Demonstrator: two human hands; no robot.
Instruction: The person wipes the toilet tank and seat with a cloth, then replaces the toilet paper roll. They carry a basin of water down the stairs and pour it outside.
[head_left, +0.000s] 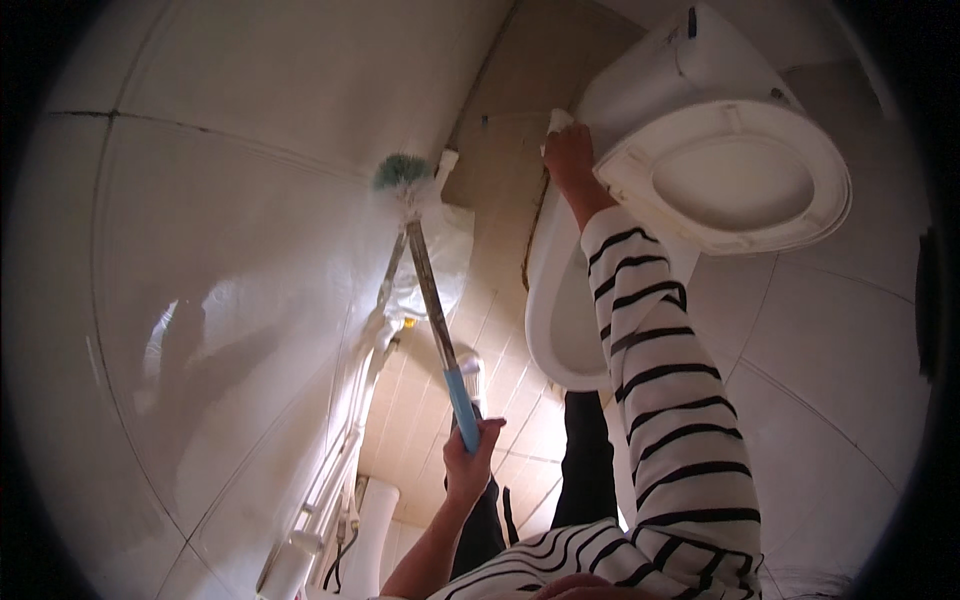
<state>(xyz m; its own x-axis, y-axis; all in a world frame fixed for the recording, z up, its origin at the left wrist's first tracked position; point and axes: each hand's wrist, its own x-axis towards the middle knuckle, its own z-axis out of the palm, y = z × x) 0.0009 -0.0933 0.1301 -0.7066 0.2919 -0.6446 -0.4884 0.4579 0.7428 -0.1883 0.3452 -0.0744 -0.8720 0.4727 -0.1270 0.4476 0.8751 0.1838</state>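
My left hand (469, 463) grips the light-blue handle of a long brush (433, 304) with a worn metallic-looking shaft. Its round green bristle head (403, 172) appears near the tiled wall; contact is hard to judge. Across the white toilet bowl (551, 322), my right arm stretches to the far side, where my right hand (570, 156) is closed around a white cloth or wad of tissue (559, 121) beside the toilet base and tank. The toilet seat (724, 176) is raised. My fingers cover most of the white piece.
White pipes (341, 450) run low along the tiled wall (225, 240) at left. Behind the brush shaft is a translucent white plastic bag or sheet (450, 259). The toilet tank (660, 56) stands at the top right, over the tan tiled floor (420, 390).
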